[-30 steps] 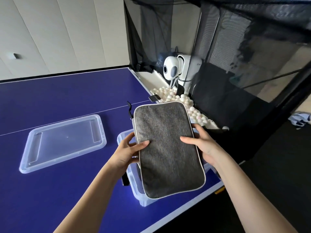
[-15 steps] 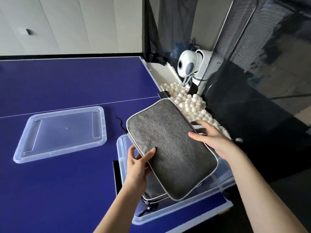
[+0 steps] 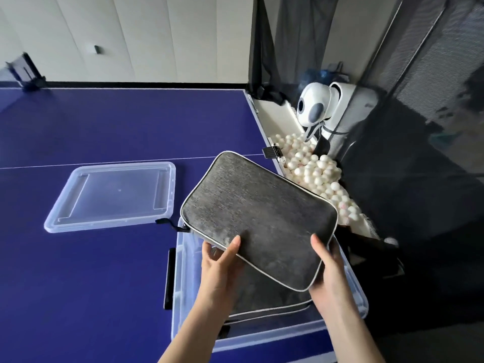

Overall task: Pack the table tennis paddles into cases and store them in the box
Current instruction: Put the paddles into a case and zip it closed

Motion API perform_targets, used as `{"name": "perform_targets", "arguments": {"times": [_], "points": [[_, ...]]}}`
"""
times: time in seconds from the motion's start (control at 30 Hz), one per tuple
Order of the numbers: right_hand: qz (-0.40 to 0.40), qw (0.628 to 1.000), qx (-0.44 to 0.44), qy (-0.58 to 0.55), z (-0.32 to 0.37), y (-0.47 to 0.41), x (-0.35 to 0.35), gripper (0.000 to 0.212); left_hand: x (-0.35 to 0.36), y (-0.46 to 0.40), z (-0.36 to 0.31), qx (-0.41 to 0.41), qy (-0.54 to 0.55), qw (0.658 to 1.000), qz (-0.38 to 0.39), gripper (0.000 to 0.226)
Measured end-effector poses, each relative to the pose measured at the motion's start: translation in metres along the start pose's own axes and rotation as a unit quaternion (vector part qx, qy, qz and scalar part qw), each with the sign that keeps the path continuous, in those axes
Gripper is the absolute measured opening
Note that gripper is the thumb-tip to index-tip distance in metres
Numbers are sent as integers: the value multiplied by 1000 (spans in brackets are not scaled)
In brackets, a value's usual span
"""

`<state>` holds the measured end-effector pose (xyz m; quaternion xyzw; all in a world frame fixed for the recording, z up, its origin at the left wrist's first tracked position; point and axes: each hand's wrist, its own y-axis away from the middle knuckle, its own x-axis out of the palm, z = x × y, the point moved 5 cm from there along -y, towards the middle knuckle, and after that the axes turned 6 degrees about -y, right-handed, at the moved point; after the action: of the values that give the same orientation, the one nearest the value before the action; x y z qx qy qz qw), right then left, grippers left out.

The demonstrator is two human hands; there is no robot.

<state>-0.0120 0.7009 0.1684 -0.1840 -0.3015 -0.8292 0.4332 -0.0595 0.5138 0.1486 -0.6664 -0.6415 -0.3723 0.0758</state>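
A: What lies at the far left of the blue surface point(image 3: 78, 271)?

B: A dark net clamp point(image 3: 25, 72) at the far edge. Nearer, the clear plastic lid point(image 3: 115, 195) lies flat on the surface, left of the box and apart from it.

A: And the box?

B: The clear plastic box point(image 3: 180, 289) sits at the near right corner of the surface, open on top. A grey case point(image 3: 269, 302) already lies flat inside it, with its pale piped edge showing toward the near wall.

A: Where is the case being handled?

B: The second grey case point(image 3: 259, 218) is held over the box, tilted, its far end raised and reaching past the box's far wall. A black zip pull point(image 3: 166, 223) hangs off its left corner above the surface.

A: How do the hands hold it?

B: The left hand point(image 3: 222, 268) pinches the near left edge, thumb on top and fingers curled beneath. The right hand point(image 3: 328, 268) grips the near right corner the same way, thumb lying on the fabric, fingers under it.

A: And to the right?

B: Past the surface's right edge, a tray of white balls point(image 3: 314, 171), and behind it a white ball machine point(image 3: 314, 107). Black netting point(image 3: 419, 100) surrounds that side.
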Motion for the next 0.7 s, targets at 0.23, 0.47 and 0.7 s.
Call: {"name": "perform_targets", "arguments": {"times": [0.23,0.47,0.7], "points": [[67,996,28,46,44,-28,-18,34,-65,2,-60,49,-88,995,-27,51],[100,985,55,129,39,-50,-26,38,-46,-2,-46,-13,-306,952,22,58],[51,958,19,281,6,-62,-46,40,-66,-1,-7,-49,-358,931,-44,60]]}}
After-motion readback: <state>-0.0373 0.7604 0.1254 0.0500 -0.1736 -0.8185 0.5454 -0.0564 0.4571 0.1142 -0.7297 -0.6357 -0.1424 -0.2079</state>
